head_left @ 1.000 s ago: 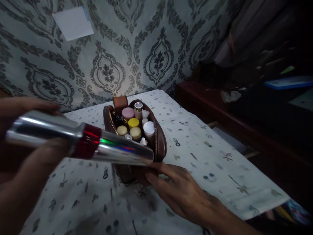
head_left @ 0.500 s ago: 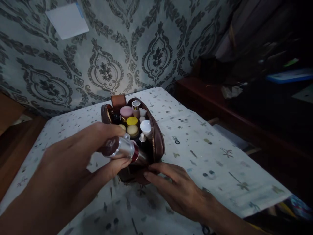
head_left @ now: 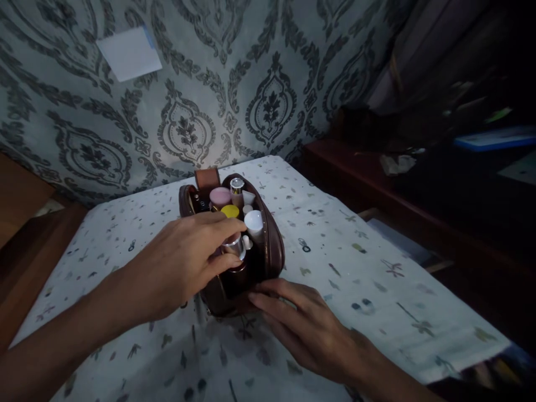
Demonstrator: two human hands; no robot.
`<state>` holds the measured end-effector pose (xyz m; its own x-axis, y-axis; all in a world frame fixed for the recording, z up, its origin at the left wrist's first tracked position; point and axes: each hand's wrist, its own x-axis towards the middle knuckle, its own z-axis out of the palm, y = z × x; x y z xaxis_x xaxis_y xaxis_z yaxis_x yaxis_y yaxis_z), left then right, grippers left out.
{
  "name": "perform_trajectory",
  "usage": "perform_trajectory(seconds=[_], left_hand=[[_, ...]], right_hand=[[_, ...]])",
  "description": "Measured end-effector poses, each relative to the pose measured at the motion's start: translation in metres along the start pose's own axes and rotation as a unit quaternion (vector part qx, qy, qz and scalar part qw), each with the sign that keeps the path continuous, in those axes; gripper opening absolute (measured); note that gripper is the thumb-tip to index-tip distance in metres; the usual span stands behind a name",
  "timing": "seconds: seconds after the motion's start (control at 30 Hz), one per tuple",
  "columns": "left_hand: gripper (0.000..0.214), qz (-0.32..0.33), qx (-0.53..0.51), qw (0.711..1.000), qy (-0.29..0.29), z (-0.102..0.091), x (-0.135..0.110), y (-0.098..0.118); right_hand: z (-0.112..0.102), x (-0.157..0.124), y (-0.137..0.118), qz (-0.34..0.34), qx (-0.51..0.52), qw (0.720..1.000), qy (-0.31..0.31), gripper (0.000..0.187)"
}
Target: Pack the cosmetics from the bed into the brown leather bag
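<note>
A brown zipped toiletry bag (head_left: 275, 245) stands unzipped on the table, full of cosmetic containers. Inside it, my left hand (head_left: 180, 259) grips a silver cosmetic bottle (head_left: 234, 247) between thumb and fingers, its lower part hidden in the bag. My right hand (head_left: 307, 321) pinches the bag's near rim. Around the bottle stand a yellow lid (head_left: 230, 211), a pink lid (head_left: 220, 196), a white cap (head_left: 253, 221), a small white dropper top (head_left: 247, 242) and a shiny silver-capped tube (head_left: 237, 187). My left fingers cover some of the other lids.
A white patterned cloth (head_left: 355, 279) covers the table. Behind it is a damask-patterned wall (head_left: 272, 100) with a white sheet (head_left: 130, 54) on it. On the right is a dark red ledge (head_left: 330, 173); a brown wooden surface (head_left: 42, 251) lies to the left.
My left hand has moved right and away from me, turning the silver bottle from lying tilted at the near opening to more upright inside the bag. My right hand stays on the rim.
</note>
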<state>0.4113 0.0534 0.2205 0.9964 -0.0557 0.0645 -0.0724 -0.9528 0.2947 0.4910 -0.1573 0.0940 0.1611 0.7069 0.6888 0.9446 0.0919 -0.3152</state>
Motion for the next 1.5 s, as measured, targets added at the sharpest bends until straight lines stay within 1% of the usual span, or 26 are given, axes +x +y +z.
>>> perform_trajectory(seconds=[0.1,0.17,0.3,0.4,0.47,0.57,0.67,0.73,0.8,0.9,0.97,1.0,1.03,1.1,1.17,1.23,1.27,1.3,1.37,1.5], left_hand=[[0.027,0.001,-0.006,1.000,0.012,0.001,-0.001,-0.007],[0.030,-0.012,-0.010,1.000,0.016,0.002,-0.004,-0.010],[0.048,-0.050,-0.026,0.998,0.040,0.005,-0.012,-0.014],[0.061,-0.065,-0.044,0.995,0.067,0.007,-0.018,-0.018],[0.062,-0.066,-0.054,0.994,0.074,0.007,-0.022,-0.021],[0.057,-0.066,-0.056,0.994,0.067,0.006,-0.027,-0.023],[0.051,-0.062,-0.040,0.995,0.063,0.007,-0.030,-0.023],[0.047,-0.050,-0.024,0.996,0.072,0.010,-0.031,-0.023],[0.045,-0.035,-0.009,0.996,0.086,0.013,-0.032,-0.024],[0.046,-0.016,-0.004,0.995,0.103,0.017,-0.035,-0.026],[0.044,-0.008,-0.012,0.994,0.113,0.018,-0.039,-0.028],[0.042,-0.006,-0.017,0.993,0.118,0.018,-0.041,-0.029],[0.038,-0.006,-0.023,0.992,0.123,0.018,-0.043,-0.030],[0.030,0.000,-0.031,0.992,0.124,0.017,-0.046,-0.031],[0.022,0.011,-0.029,0.992,0.118,0.015,-0.048,-0.032],[0.019,0.018,-0.017,0.994,0.103,0.012,-0.049,-0.031],[0.019,0.019,-0.009,0.995,0.094,0.011,-0.049,-0.031],[0.020,0.021,-0.001,0.996,0.085,0.010,-0.048,-0.031],[0.023,0.030,0.016,0.997,0.068,0.008,-0.046,-0.030],[0.029,0.052,0.052,0.996,0.042,0.011,-0.041,-0.027]], right_hand=[[0.000,-0.001,0.002,0.005,-0.021,1.000,0.003,0.028],[-0.001,0.000,0.003,0.002,-0.036,0.999,0.005,0.030],[-0.001,0.002,0.004,-0.009,-0.053,0.999,0.004,0.031],[-0.003,0.004,0.005,-0.016,-0.062,0.998,0.008,0.032],[-0.004,0.007,0.005,-0.012,-0.064,0.998,0.005,0.032],[-0.007,0.017,0.004,-0.003,-0.070,0.998,0.000,0.031],[-0.011,0.036,0.003,0.010,-0.062,0.998,0.022,0.031],[-0.013,0.053,0.001,0.030,-0.043,0.998,0.028,0.032],[-0.014,0.072,-0.001,0.054,-0.023,0.998,0.003,0.036],[-0.012,0.098,-0.002,0.083,0.012,0.993,-0.081,0.045],[-0.010,0.110,-0.003,0.104,0.048,0.986,-0.119,0.041],[-0.010,0.114,-0.004,0.114,0.071,0.984,-0.115,0.036],[-0.013,0.117,-0.005,0.123,0.096,0.983,-0.098,0.031],[-0.022,0.121,-0.007,0.144,0.131,0.980,-0.029,0.023],[-0.037,0.124,-0.010,0.159,0.133,0.975,0.076,0.021],[-0.052,0.126,-0.012,0.167,0.108,0.963,0.181,0.021],[-0.058,0.127,-0.012,0.164,0.095,0.955,0.228,0.022],[-0.062,0.127,-0.011,0.160,0.084,0.948,0.261,0.024],[-0.066,0.126,-0.009,0.155,0.067,0.940,0.296,0.026],[-0.063,0.120,-0.001,0.132,0.042,0.933,0.331,0.028]])
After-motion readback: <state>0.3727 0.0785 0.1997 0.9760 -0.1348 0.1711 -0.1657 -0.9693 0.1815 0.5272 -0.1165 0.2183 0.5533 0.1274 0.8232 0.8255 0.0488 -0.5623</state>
